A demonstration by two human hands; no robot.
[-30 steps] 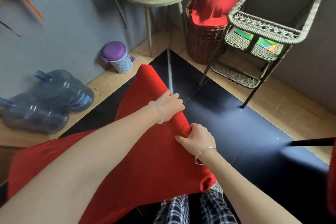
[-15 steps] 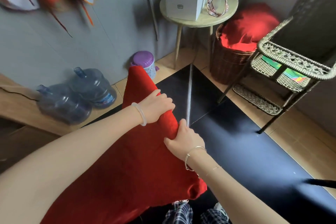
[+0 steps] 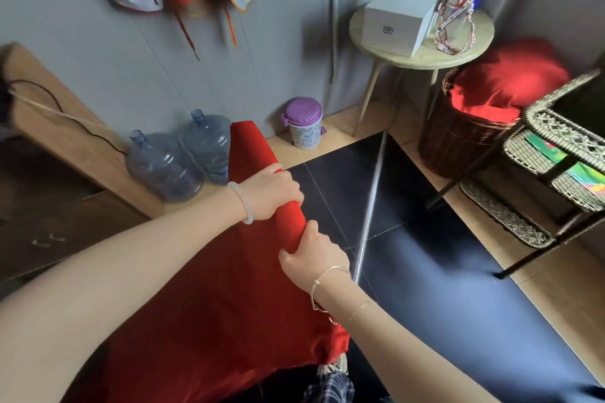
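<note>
- Both hands have raised the red cloth (image 3: 203, 304) since a second ago, and it now hangs above the dark floor (image 3: 425, 271).
- Left hand (image 3: 270, 193) clenches the cloth's bunched edge.
- Right hand (image 3: 311, 255) clenches the same edge, just nearer.
- Likely the gathering step; the next move calls for a steady two-handed carry.

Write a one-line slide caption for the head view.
Left hand and right hand grip one edge of a red cloth above the black floor, a wicker basket nearby.
</note>
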